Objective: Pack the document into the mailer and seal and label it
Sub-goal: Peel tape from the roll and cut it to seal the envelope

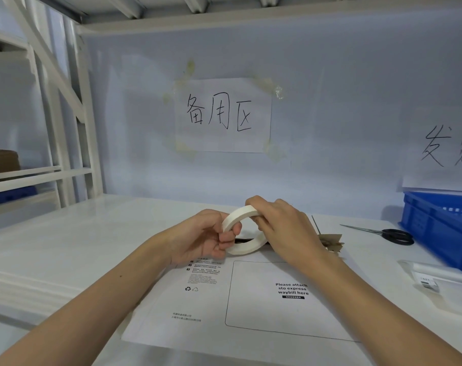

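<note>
A white mailer lies flat on the white table, printed side up, with a box reading "Please attach sto express waybill here". Above its far edge both hands hold a roll of white tape. My left hand grips the roll's left side, fingers curled through the hole. My right hand grips the roll's top and right side from above. The document is not visible.
Black-handled scissors lie at the right, by a blue plastic crate. Brown cardboard scraps sit behind my right hand. A clear plastic bag with a barcode label lies at the right edge. Metal shelving stands to the left.
</note>
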Motion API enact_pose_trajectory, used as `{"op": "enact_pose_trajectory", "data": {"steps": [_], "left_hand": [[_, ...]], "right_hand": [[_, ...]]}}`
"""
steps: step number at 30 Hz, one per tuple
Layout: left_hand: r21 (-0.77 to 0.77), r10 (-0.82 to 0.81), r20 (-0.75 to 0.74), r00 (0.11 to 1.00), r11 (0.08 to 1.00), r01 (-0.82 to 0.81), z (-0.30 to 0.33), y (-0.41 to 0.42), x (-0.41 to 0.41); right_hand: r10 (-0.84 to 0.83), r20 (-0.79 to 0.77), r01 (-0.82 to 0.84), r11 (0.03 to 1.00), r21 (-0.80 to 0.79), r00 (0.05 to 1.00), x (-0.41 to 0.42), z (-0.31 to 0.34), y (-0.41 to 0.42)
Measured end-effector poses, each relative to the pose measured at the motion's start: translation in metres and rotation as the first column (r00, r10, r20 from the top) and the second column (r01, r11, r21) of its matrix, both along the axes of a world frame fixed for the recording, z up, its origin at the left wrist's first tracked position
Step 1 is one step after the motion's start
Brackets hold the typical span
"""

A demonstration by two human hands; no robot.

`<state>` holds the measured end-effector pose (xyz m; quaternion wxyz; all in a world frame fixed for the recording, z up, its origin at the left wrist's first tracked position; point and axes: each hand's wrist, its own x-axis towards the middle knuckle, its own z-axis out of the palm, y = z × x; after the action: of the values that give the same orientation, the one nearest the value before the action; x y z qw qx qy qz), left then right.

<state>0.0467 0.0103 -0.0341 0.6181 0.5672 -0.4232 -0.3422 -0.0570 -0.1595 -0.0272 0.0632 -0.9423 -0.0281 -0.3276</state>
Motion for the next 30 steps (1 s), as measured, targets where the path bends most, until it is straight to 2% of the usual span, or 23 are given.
{"op": "enact_pose_trajectory", "data": {"steps": [4,14,21,30], "left_hand": [[-0.005,-0.002,-0.07,0.998,1.0,0.002,0.0015,0.0011,0.0018],[-0.025,0.01,-0.035,0.999,1.0,-0.011,-0.0022,-0.0014,0.0034],[-0.024,-0.021,-0.082,0.996,1.0,0.019,0.0015,0.0018,0.0012],[-0.029,0.008,-0.036,0.999,1.0,-0.009,-0.0025,-0.0022,0.0016]], "right_hand": [[0.0,0.008,0.0,0.999,0.039,1.0,0.001,0.0003,-0.0018],[0.012,-0.001,-0.012,0.998,0.065,1.0,0.0012,-0.0007,-0.0028],[0.023,0.003,-0.023,0.997,0.076,1.0,0.0017,-0.0009,-0.0031],[0.018,-0.004,-0.017,0.997,0.078,1.0,0.0033,-0.0016,-0.004]]}}
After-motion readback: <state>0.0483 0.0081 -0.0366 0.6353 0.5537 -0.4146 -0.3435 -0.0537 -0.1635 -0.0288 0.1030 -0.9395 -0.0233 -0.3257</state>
